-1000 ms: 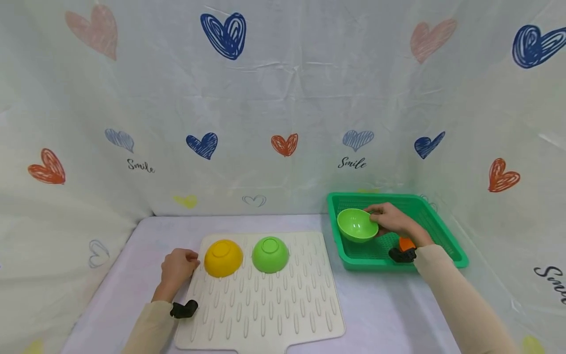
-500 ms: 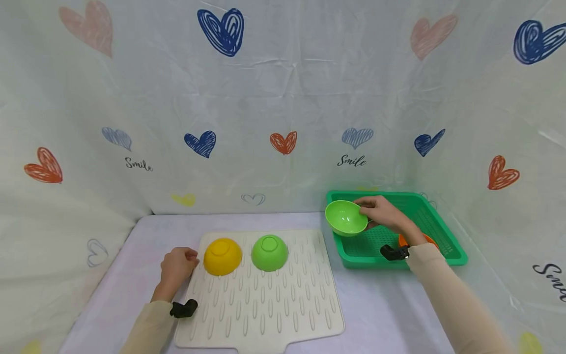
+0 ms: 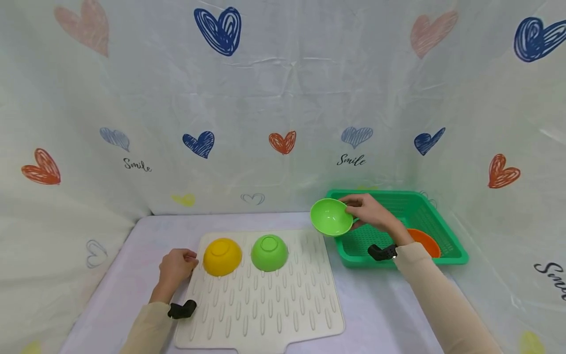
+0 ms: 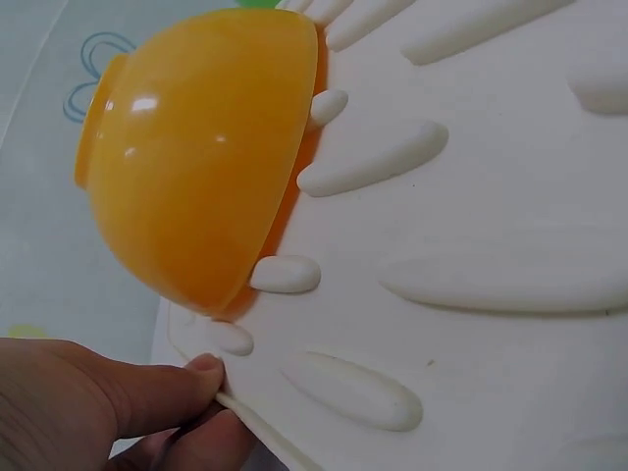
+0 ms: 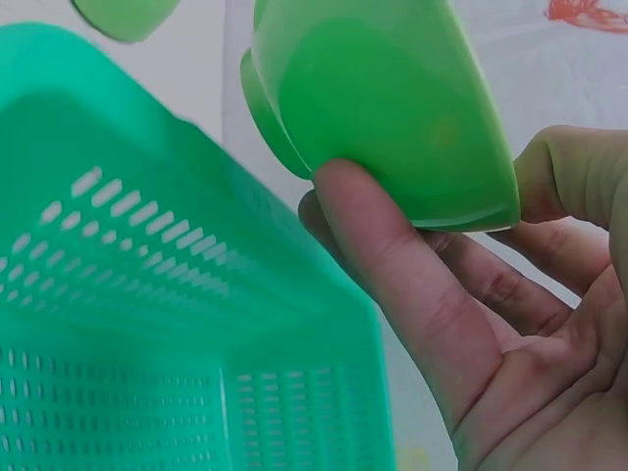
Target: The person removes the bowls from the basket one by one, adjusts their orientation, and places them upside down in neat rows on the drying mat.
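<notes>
A green bowl [image 3: 330, 218], its mouth facing up and toward the camera, is held in the air by my right hand [image 3: 367, 212]. Thumb and fingers grip its right rim, as the right wrist view of the bowl [image 5: 383, 108] shows. On the white draining mat [image 3: 265, 305], a yellow bowl [image 3: 222, 256] and a second green bowl [image 3: 269, 252] lie upside down side by side. My left hand [image 3: 176, 269] pinches the mat's left edge between thumb and fingers, close to the yellow bowl [image 4: 206, 157] in the left wrist view.
A green perforated basket [image 3: 353, 260] stands at the back right of the table. Inside it, partly behind my right forearm, is an orange bowl [image 3: 425, 242]. A patterned curtain [image 3: 247, 98] hangs behind and on both sides of the table.
My right hand has lifted the green bowl and carried it left, from inside the basket to over its left rim and the mat's far right corner. The left hand has stayed put.
</notes>
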Available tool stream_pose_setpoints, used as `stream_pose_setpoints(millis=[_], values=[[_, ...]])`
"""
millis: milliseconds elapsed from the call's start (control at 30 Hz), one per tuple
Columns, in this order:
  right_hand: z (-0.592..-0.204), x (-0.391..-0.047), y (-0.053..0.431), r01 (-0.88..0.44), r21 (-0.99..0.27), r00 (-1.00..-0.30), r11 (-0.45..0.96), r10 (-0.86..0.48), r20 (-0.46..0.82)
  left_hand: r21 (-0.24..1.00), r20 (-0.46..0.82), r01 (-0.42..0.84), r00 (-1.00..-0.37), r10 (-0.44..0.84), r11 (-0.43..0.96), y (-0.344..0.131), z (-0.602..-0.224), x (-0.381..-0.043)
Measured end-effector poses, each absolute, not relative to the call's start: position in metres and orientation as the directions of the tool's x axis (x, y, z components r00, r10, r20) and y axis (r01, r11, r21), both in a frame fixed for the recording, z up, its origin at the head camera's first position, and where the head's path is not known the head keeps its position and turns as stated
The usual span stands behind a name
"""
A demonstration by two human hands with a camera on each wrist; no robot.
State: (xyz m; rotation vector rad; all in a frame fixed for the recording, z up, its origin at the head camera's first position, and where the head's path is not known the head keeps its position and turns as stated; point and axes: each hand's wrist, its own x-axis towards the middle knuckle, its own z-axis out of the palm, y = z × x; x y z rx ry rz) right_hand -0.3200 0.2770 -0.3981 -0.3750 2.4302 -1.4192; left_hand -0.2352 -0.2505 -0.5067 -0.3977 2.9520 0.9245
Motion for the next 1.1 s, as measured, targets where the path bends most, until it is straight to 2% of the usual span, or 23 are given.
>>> stream_pose_setpoints(millis=[200, 533, 833, 1100], values=[[-0.399, -0.318, 0.260, -0.082, -0.879, -0.915, 0.469, -0.385, -0.120, 0.564, -0.103, -0.260, -0.964, -0.245, 0.784, -0.249, -0.508, -0.235], [-0.399, -0.310, 0.238, -0.087, -0.894, -0.917, 0.439, -0.386, -0.101, 0.595, -0.059, -0.203, -0.976, -0.210, 0.777, -0.253, -0.511, -0.234], [-0.402, -0.303, 0.218, -0.073, -0.913, -0.918, 0.401, -0.385, -0.096, 0.734, -0.160, -0.241, -0.970, -0.183, 0.635, -0.261, -0.507, -0.232], [-0.406, -0.297, 0.204, -0.064, -0.925, -0.919, 0.374, -0.384, -0.092, 0.768, -0.233, -0.305, -0.952, -0.199, 0.563, -0.258, -0.497, -0.224]])
